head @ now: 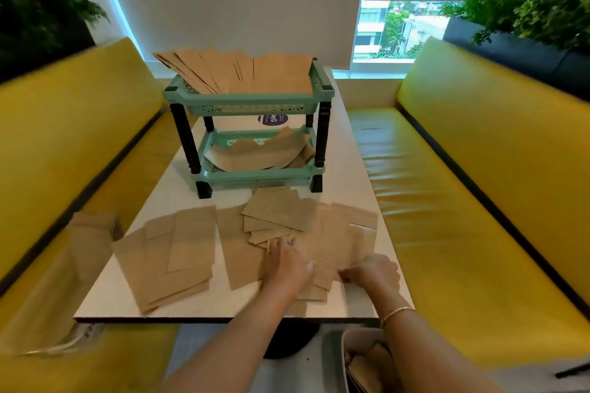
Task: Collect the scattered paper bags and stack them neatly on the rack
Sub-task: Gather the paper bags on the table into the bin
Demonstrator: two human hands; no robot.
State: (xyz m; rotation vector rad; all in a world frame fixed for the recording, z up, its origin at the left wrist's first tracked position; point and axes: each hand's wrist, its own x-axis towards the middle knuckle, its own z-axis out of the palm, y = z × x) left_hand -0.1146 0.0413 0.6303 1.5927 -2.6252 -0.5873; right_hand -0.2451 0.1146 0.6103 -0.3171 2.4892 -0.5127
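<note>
A round purple sticker point(273, 119) behind the rack point(249, 99) carries white lettering (upside down, too blurred to read).

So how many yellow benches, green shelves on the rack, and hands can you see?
Yellow benches: 2
Green shelves on the rack: 2
Hands: 2, left hand, right hand
Total: 6

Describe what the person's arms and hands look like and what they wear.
Both forearms are bare, with no sleeves or gloves in view. The left hand wears nothing visible. The right hand has a thin gold-coloured bracelet around its wrist. No rings or watch can be made out.
</note>
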